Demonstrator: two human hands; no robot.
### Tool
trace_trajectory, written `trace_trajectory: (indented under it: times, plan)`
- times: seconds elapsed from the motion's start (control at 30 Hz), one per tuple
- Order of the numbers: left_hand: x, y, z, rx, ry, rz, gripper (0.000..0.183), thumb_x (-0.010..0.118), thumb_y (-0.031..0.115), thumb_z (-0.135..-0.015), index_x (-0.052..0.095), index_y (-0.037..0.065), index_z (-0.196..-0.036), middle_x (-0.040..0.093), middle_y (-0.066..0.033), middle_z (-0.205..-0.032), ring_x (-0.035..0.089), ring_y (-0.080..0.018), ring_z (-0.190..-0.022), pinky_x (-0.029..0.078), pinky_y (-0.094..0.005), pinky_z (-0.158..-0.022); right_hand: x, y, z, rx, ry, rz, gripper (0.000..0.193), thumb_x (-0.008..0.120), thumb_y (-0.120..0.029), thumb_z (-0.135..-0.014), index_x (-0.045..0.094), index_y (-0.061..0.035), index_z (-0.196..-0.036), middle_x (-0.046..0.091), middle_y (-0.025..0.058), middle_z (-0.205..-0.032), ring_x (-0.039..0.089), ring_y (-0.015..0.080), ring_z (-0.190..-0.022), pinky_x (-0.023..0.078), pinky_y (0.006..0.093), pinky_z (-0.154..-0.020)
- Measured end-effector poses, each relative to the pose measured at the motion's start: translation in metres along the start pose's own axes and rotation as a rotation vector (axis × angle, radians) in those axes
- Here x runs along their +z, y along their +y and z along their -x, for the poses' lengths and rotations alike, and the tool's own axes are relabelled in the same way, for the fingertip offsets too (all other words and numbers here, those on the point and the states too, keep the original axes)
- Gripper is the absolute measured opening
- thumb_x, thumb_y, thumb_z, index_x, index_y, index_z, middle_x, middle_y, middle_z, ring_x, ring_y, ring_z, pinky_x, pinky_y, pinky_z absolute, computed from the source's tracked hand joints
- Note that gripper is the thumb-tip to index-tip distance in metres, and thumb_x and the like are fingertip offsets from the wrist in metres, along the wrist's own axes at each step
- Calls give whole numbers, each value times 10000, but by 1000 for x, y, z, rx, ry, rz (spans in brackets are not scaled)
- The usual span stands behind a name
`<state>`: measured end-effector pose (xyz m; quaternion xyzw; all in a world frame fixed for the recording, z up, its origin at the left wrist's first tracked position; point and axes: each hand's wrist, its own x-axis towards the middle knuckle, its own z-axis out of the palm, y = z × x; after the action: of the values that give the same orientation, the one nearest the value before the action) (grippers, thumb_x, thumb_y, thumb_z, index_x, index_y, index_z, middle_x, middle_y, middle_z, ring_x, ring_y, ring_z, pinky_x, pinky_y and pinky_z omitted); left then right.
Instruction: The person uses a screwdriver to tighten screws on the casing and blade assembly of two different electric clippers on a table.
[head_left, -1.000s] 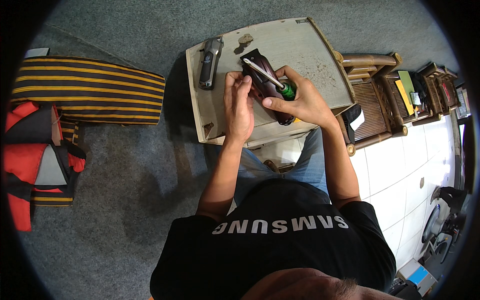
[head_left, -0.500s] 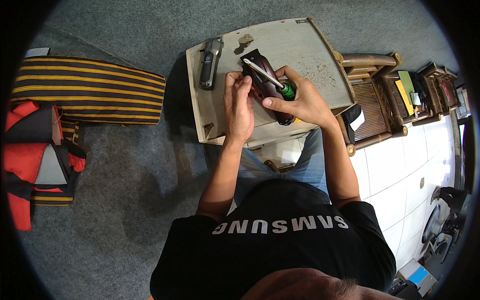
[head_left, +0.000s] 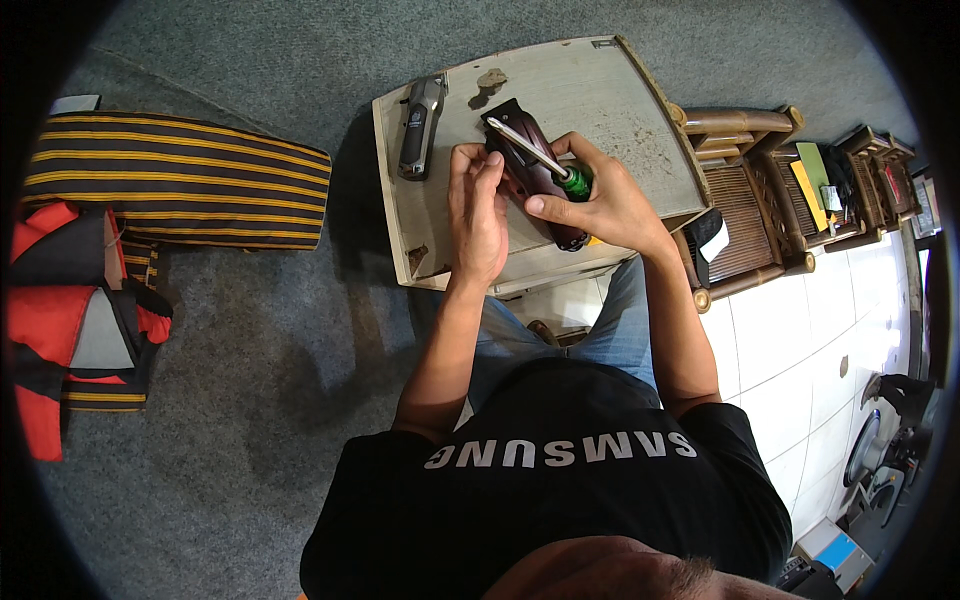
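Dark maroon, glossy, the hair clipper lies upper centre on the pale tray. My left hand pinches its side; my right hand grips a green-handled screwdriver across it. A grey clipper rests beside.

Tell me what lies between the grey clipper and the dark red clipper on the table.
Head view: only the left hand lies between grey clipper and dark red clipper.

The table lies bare to the right of the hands. A grey clipper blocks its left edge. A wooden rack crowds the right side.
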<state>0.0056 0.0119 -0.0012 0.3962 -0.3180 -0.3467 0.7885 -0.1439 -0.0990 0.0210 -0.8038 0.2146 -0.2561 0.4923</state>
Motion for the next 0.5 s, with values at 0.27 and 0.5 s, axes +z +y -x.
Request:
trace_trajectory:
  times: [0.27,0.5]
  plan:
    - [-1,-1,0,7,-3,-10,155,592,216,-1102,526,77,-1121,573,-13,-960,539,-86,-867,443,-274,-808,-1,0,0,4,-10,6,742,950,-533,-767,651,-8,-1197,763,151,-912,738,219,-840,579,356,-783]
    - [-1,-1,0,6,-2,-11,154,590,217,-1100,525,77,-1111,571,-14,-962,534,-85,-861,442,-273,-804,-1,-1,0,11,-13,0,730,950,-525,-772,651,-10,-1194,762,146,-910,733,209,-841,576,350,-784]
